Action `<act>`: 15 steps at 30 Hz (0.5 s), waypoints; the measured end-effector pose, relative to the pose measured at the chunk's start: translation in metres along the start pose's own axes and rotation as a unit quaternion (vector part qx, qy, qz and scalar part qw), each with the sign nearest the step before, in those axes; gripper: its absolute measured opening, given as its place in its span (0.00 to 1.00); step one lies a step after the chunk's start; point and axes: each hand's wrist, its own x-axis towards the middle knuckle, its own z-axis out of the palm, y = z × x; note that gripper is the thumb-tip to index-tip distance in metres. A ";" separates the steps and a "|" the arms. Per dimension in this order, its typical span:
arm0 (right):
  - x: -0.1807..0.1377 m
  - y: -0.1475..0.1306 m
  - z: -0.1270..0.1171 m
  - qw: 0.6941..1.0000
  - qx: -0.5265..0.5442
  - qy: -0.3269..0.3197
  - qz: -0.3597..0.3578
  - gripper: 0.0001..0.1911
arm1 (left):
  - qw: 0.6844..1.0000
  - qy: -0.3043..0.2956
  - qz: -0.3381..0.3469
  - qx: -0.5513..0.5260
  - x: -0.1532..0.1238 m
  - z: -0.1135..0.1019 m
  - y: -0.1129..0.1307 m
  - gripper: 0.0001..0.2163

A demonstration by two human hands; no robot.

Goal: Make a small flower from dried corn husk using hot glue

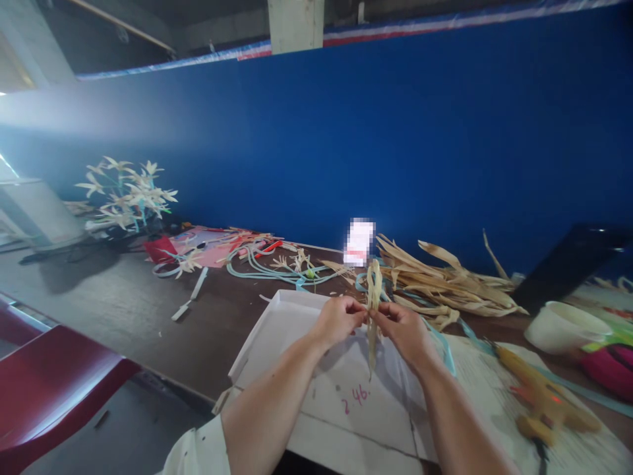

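Over the shallow white cardboard tray: a pale, straw-coloured strip of dried husk stood roughly upright, looped at its upper end, its narrow tail hanging down between the two hands.
Left hand: its thumb and fingertips were pinched together on the husk strip at about mid-length.
Right hand: its thumb and forefinger closed on the same strip from the opposite side, its tips right beside those of the left.
Tray markings: pinkish-red handwritten digits showed on the white surface between the forearms.
Beyond the hands: a heap of long tan dried husks lay on the dark brown tabletop, near a bright, pixelated rectangle.
Right of the tray: a yellow glue gun with a glowing red spot lay on printed paper sheets, and a round white cup stood behind it.
Left of the tray: loose loops of pale blue cord lay near flat pink sheets; farther left rose a spray of cream, pointed-petal flowers.
Backdrop: a plain deep-blue panel ran behind the table.
Lower left: a glossy dark-red chair stood beside the table's near edge.
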 end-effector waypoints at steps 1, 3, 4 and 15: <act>0.000 0.000 0.000 1.000 -0.010 -0.001 -0.006 0.17 | 1.000 0.005 0.005 0.013 -0.001 0.000 0.000 0.09; 0.000 0.000 -0.001 0.999 -0.035 0.005 -0.022 0.17 | 0.998 0.020 0.023 0.049 -0.002 0.000 0.001 0.09; 0.001 0.001 0.000 0.998 -0.048 0.009 -0.030 0.17 | 0.997 0.029 0.033 0.069 -0.003 0.000 0.002 0.09; 0.003 0.009 0.004 0.995 -0.092 0.004 -0.044 0.17 | 0.970 0.087 0.060 0.217 -0.008 0.006 0.002 0.07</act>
